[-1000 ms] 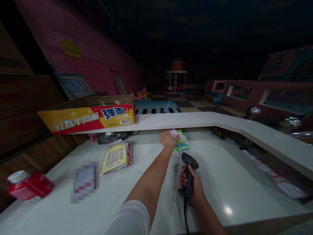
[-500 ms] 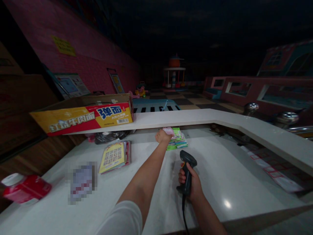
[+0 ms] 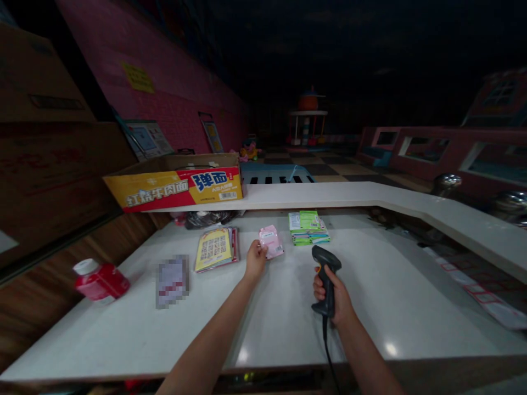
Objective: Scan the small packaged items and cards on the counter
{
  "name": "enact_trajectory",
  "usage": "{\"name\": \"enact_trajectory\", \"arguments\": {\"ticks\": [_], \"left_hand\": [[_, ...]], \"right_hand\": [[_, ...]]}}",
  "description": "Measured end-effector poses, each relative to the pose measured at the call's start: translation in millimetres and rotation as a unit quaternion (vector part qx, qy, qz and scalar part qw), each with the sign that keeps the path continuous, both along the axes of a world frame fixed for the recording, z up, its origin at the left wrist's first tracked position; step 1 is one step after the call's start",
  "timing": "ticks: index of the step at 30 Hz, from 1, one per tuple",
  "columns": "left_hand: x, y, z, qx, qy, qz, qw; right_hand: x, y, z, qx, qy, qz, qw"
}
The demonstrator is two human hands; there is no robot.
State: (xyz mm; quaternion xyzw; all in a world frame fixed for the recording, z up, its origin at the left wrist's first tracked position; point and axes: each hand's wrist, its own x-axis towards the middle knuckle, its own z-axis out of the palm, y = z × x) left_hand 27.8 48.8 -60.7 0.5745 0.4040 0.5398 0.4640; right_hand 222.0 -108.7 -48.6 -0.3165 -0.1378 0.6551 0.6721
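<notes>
Between the thumb and fingers of my left hand (image 3: 256,260) is the lower left edge of a small pink packet (image 3: 272,241), just over the white counter (image 3: 284,318). My right hand (image 3: 335,293) is wrapped round the handle of a black barcode scanner (image 3: 326,274), its head toward the far side and its cord (image 3: 328,351) trailing down to the counter's near edge. Beyond the scanner lies a stack of green and multicoloured packets (image 3: 308,227), under the raised shelf's front edge.
A yellow and red cardboard box (image 3: 185,184) stands on the raised white shelf (image 3: 308,196). Left on the counter are booklets with a yellow code sheet (image 3: 214,248), a blurred-out item (image 3: 172,281) and a red bottle with a white cap (image 3: 101,281). Papers with red frames (image 3: 473,285) lie at right.
My left hand has drawn the pink packet off the stack, back and to the left. My right hand keeps hold of the scanner. The view has shifted left.
</notes>
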Motion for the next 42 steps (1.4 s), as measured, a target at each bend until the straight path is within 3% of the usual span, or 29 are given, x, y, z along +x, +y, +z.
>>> {"name": "enact_trajectory", "arguments": {"ticks": [4, 7, 12, 18, 23, 30, 35, 39, 42], "left_hand": [[-14, -7, -15.8, 0.024, -0.004, 0.043, 0.999], [-13, -5, -19.7, 0.026, -0.011, 0.040, 0.999], [-12, -3, -22.4, 0.025, -0.008, 0.041, 0.999], [-13, -8, -15.8, 0.022, 0.021, 0.046, 0.998], [-15, -10, -9.5, 0.055, 0.100, 0.113, 0.987], [-13, -8, -19.2, 0.027, 0.016, 0.043, 0.999], [-14, -10, -19.5, 0.042, 0.090, 0.114, 0.988], [-15, -17, -11.7, 0.064, 0.198, 0.186, 0.960], [-13, -26, -1.4, 0.078, 0.333, 0.244, 0.908]], "right_hand": [[-5, -1, 5, -0.019, -0.057, 0.024, 0.998], [-14, -6, 11, -0.037, -0.134, 0.028, 0.990], [-37, -24, 20, -0.050, -0.269, 0.051, 0.960], [-52, -36, 32, -0.055, -0.328, 0.041, 0.942], [-50, -36, 35, -0.054, -0.331, 0.040, 0.941], [-44, -29, 31, -0.051, -0.306, 0.047, 0.950], [-27, -13, 21, -0.053, -0.243, 0.021, 0.968], [-10, -4, 11, -0.027, -0.155, 0.021, 0.987], [-4, -4, 7, -0.014, -0.106, 0.030, 0.994]]}}
